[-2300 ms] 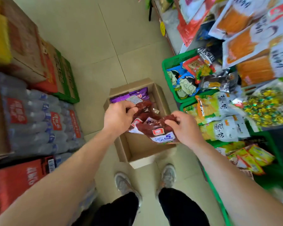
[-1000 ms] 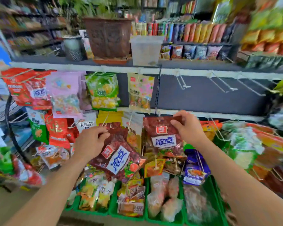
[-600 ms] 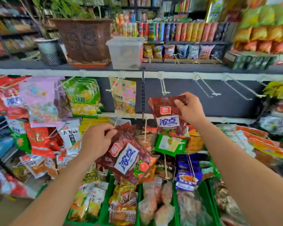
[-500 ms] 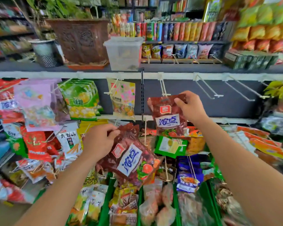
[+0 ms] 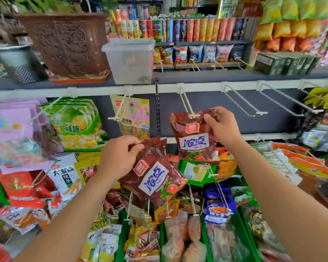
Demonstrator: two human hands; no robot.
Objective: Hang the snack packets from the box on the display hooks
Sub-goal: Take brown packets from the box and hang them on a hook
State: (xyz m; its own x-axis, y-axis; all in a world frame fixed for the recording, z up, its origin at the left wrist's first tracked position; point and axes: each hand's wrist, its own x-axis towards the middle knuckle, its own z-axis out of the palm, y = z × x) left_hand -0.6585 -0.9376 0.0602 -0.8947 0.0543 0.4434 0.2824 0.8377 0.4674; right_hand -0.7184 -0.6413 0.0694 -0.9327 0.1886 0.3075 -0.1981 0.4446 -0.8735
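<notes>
Right hand [image 5: 222, 127]: pinching the top right corner of one dark red snack packet [image 5: 194, 137], held upright. The packet's top edge is at the tip of a white display hook [image 5: 187, 103] under the grey shelf [image 5: 206, 75]; whether it is threaded on is unclear.
Left hand [image 5: 119, 157]: gripping a tilted bunch of matching packets [image 5: 153, 178], lower and to the left.
Further hooks [image 5: 240, 103]: projecting to the right.

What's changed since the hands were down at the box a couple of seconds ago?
The right hand lifted one dark red packet up to the tip of a white hook. The left hand rose too, still gripping the other packets lower down. Both grips stayed as they were.
</notes>
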